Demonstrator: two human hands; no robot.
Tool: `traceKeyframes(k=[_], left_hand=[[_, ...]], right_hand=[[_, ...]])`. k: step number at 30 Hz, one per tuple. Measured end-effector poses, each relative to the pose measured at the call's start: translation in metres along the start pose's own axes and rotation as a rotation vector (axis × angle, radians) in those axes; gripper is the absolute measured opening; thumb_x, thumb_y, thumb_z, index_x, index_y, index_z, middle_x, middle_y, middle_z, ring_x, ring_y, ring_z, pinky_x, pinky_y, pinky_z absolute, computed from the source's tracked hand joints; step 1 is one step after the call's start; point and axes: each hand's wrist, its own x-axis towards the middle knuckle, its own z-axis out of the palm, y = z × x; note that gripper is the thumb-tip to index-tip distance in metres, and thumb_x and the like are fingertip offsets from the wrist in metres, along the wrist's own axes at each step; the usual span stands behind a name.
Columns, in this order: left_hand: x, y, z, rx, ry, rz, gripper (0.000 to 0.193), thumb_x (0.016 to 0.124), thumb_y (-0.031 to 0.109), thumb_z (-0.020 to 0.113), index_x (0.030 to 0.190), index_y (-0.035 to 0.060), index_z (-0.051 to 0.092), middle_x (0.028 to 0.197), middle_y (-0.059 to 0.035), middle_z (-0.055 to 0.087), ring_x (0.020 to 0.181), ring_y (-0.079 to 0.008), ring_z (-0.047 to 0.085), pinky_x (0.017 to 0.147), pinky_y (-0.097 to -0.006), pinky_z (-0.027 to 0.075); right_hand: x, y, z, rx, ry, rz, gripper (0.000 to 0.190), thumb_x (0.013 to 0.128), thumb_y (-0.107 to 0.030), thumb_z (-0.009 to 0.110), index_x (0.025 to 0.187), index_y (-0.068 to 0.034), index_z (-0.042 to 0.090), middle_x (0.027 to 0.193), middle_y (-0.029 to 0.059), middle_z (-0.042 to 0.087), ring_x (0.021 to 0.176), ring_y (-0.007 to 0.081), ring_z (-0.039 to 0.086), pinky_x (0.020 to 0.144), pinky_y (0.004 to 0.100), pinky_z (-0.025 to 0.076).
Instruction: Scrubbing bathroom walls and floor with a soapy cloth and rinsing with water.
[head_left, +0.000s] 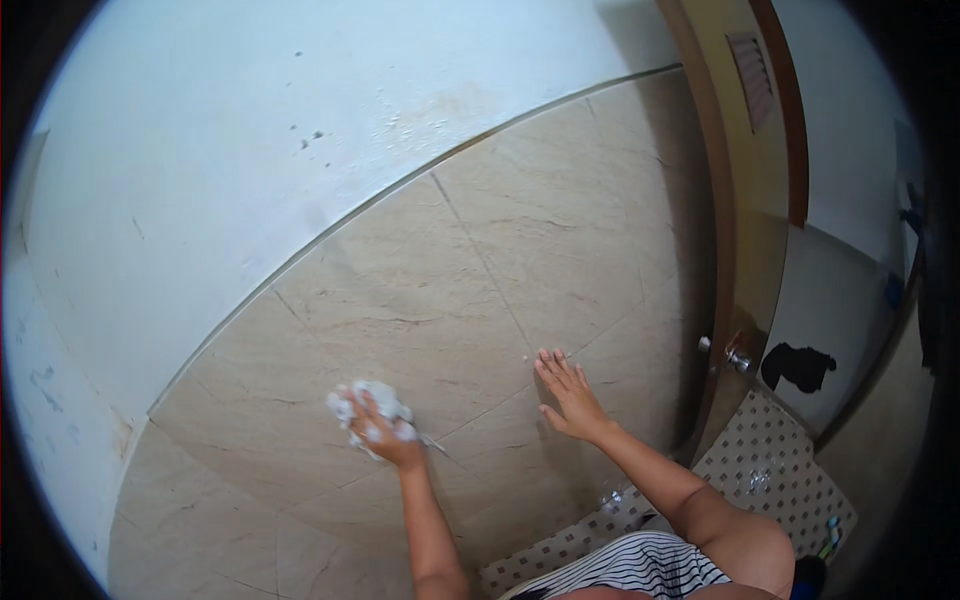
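Observation:
My left hand (381, 435) presses a crumpled white wad (386, 397) against the beige tiled wall (420, 315). The wad looks like a soft cloth or foamy sponge; which one, I cannot tell. A thin pale strip sticks out beside that hand, near a tile joint. To the right, my right hand (574, 401) lies with fingers spread at the tiles, holding nothing. Its fingertips are close to the corner where several joints meet. A small white speck (525, 358) sits on the tile just left of those fingers.
Above the tiles is a white painted wall (300, 187) with dark spots and blistered paint. At right stands a door (739, 187) with a vent and a metal knob (739, 361). The patterned floor (757, 457) looks wet in places. A black patch (799, 367) shows beyond the door.

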Motion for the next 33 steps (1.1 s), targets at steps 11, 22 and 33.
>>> traceKeyframes(k=[11, 22, 33], left_hand=[[-0.033, 0.093, 0.073, -0.068, -0.162, -0.021, 0.039, 0.087, 0.016, 0.051, 0.126, 0.0113, 0.049, 0.134, -0.0109, 0.043, 0.119, -0.0313, 0.044, 0.094, -0.0412, 0.035], [0.085, 0.155, 0.069, 0.085, 0.093, 0.226, 0.066, 0.066, 0.004, 0.059, 0.130, 0.0131, 0.046, 0.142, -0.0132, 0.032, 0.128, -0.0373, 0.031, 0.104, -0.0466, 0.025], [-0.022, 0.258, 0.135, 0.040, -0.563, 0.842, 0.047, 0.076, 0.013, 0.052, 0.122, 0.0169, 0.053, 0.124, -0.0032, 0.051, 0.098, -0.0189, 0.054, 0.087, -0.0433, 0.041]], right_hand=[[-0.059, 0.081, 0.020, 0.240, -0.038, 0.065, 0.085, 0.075, -0.018, 0.064, 0.142, -0.010, 0.012, 0.146, 0.0171, 0.016, 0.135, 0.0375, 0.010, 0.109, 0.0426, 0.013], [-0.038, 0.149, -0.044, 0.328, 0.234, 0.160, 0.082, 0.073, -0.013, 0.065, 0.140, -0.005, 0.019, 0.147, 0.0200, 0.008, 0.136, 0.0360, 0.007, 0.108, 0.0403, 0.016], [-0.057, 0.182, -0.029, 0.165, -0.116, 0.219, 0.095, 0.069, -0.019, 0.069, 0.143, -0.023, 0.010, 0.149, 0.0111, -0.003, 0.138, 0.0286, 0.002, 0.103, 0.0608, 0.009]])
